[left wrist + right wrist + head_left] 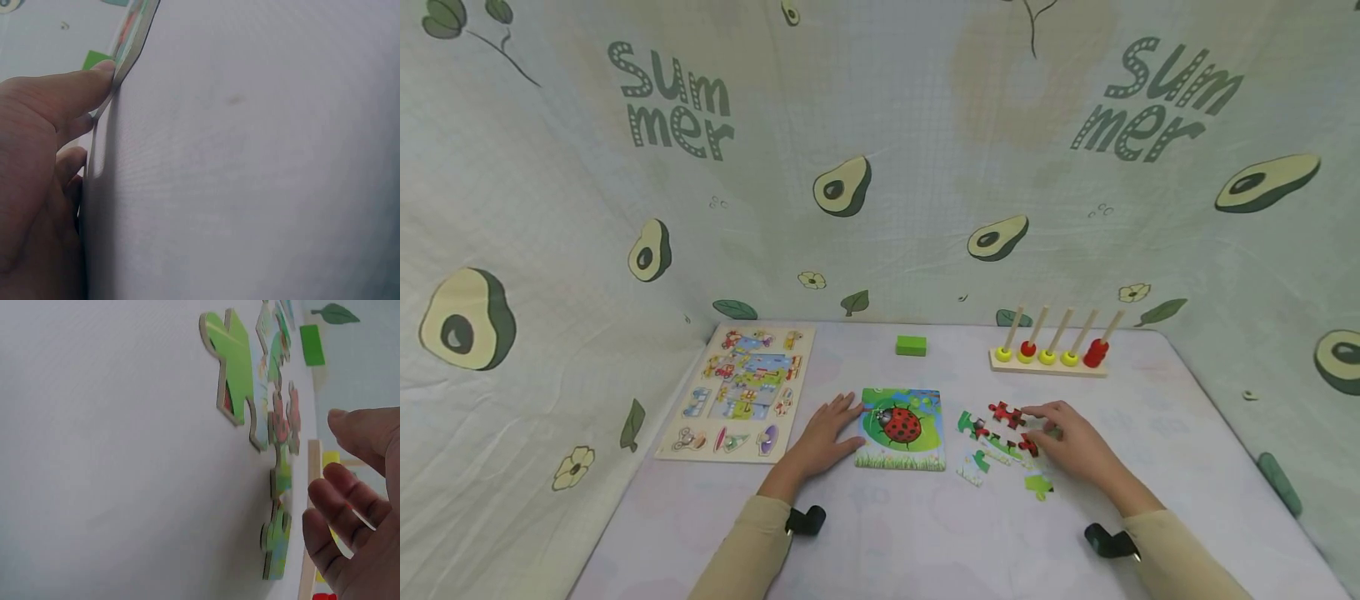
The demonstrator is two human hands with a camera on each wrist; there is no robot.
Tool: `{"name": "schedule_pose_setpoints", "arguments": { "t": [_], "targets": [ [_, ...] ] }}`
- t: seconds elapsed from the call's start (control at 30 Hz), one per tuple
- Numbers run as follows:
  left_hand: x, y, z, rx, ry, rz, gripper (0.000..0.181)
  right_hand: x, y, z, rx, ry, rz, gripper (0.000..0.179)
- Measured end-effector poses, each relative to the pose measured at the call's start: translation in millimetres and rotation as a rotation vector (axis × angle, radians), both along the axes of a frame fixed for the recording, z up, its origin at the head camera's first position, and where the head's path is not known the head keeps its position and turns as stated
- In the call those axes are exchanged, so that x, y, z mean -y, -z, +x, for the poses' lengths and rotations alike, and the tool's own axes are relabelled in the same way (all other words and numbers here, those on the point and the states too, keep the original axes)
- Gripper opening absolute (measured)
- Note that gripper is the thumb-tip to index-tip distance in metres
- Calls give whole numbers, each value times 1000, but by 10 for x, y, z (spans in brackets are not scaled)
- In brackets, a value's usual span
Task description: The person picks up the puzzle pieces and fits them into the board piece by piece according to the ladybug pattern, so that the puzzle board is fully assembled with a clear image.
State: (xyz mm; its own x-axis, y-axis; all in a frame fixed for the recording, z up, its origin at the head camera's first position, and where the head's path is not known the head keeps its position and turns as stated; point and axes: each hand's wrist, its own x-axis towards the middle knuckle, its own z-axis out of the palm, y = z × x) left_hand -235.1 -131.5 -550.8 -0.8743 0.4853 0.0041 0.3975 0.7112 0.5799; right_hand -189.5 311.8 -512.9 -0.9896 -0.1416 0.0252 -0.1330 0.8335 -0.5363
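Observation:
A square ladybug picture board (901, 429) lies flat on the table. My left hand (824, 437) rests at its left edge, thumb and fingers touching the side; in the left wrist view the thumb (81, 90) meets the board's rim (139, 53). Loose jigsaw pieces lie right of the board, among them a red and black piece (1006, 414) and a light green piece (1039, 486). Over their right side hovers my right hand (1071, 442), fingers loosely spread. The right wrist view shows its fingertips (319, 534) apart from the pieces, with nothing between them.
To the left lies a wooden picture puzzle board (737, 400). A green block (912, 346) sits at the back. Behind the right hand stands a wooden peg rack (1048, 367) with red and yellow beads. A printed cloth hangs behind the table.

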Motion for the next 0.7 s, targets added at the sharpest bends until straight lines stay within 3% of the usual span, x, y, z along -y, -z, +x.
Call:
{"name": "schedule_pose_setpoints", "arguments": {
  "t": [0.37,0.7],
  "targets": [
    [-10,-10,7,-5,-7,-7,64,-330,102,164,-5,67,32,45],
    [-1,-3,7,-4,-1,-7,64,-468,142,219,26,94,54,49]
  ]
}}
